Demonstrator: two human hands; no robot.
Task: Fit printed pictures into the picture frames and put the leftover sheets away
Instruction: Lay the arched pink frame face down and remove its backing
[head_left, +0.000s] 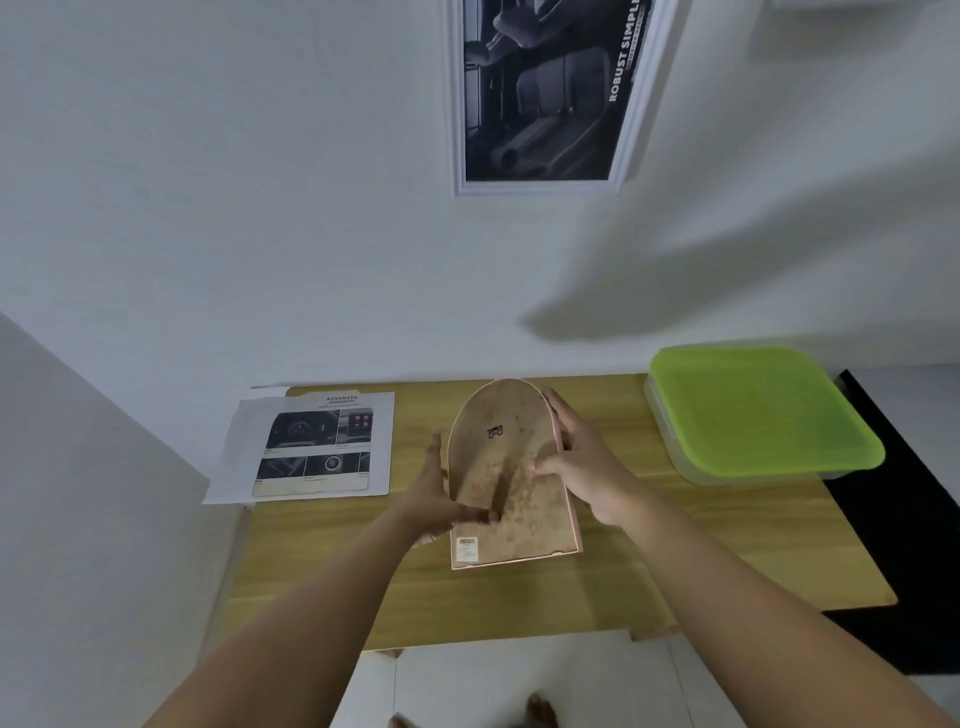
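Two hands are holding one arched picture frame (511, 467) over the middle of a wooden surface (675, 561), seen from the head camera. The frame's brown backing board is facing the camera, with its rounded top pointing toward the wall. The left hand (441, 499) is gripping the frame's left edge: its thumb is lying across the backing beside a dark stand strip (501, 491), and its fingers (435, 452) are wrapping behind the edge. The right hand (582, 467) is gripping the right edge, its thumb pressing on the backing and its fingers (560, 415) running up along the pink rim. A small metal hanger (495, 432) is sitting near the top of the backing, and a white sticker (466, 549) is showing at its lower left corner. Whether the frame's bottom edge is touching the surface is hard to tell.

Left of the frame and apart from it, a printed sheet (322, 447) with dark car-interior photos is lying flat. It is resting on a plain white sheet (234, 457) that is hanging past the surface's left edge. At the far right corner a clear box with a green lid (758, 410) is sitting closed, partly sticking out past the right edge. On the wall above, a white-framed poster (545, 88) is hanging. Toes (540, 712) are showing at the bottom edge of the view.
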